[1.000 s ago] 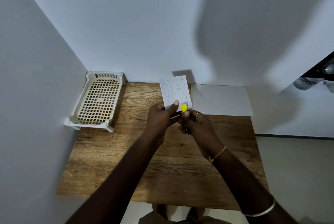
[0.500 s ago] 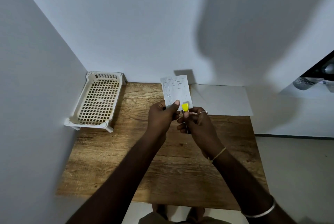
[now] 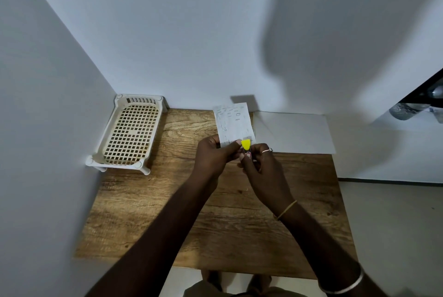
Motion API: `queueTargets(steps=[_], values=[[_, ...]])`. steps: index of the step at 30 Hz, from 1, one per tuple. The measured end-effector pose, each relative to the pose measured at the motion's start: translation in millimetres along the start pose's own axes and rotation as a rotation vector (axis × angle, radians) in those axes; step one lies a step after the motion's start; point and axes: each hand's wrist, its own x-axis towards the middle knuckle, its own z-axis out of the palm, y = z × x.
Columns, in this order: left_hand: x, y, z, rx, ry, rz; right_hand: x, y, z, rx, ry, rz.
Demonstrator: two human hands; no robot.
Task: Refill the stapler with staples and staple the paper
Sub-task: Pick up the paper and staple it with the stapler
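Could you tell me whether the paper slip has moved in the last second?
No. The paper slip, pinched by the left hand, still has its right edge in line with the left edge of the white sheet.

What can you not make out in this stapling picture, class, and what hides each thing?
Head view, all three:
The stapler: the right hand covers most of it; only the yellow tip and some label show, so staples inside cannot be seen.
The paper: its print is too small to read; the left hand hides its lower edge.
The dark thing at the right: cut off by the picture's edge and blurred.
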Motion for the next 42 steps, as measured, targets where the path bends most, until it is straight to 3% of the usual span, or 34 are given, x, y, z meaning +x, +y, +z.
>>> queueTargets(steps=[14, 35, 42], values=[[3, -3, -1, -0.032, 0.049, -0.002, -1, 3, -1, -0.076, 0.046, -0.086], [9, -9, -9, 0.001, 0.098, -0.035, -9, 29, 7, 0.259, -0.005, 0.187], [8, -14, -9, 0.034, 0.087, -0.049, -6, 49, 6, 0.162, 0.02, 0.185]])
